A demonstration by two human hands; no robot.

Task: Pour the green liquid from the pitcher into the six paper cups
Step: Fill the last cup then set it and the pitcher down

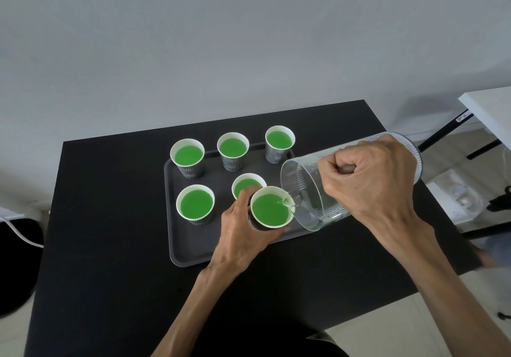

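Observation:
Several paper cups with green liquid stand on a dark tray: a back row of three and a front-left cup. A front-middle cup is partly hidden behind my left hand. That hand grips the front-right cup, which is nearly full of green liquid. My right hand holds the clear ribbed pitcher by its handle, tipped almost flat. Its spout rests at the held cup's rim with a small trickle. The pitcher looks nearly drained.
The tray lies on a black table against a grey wall. A white table with black legs stands to the right, and white items lie on the floor below it. A dark round object and a white cable sit at the far left.

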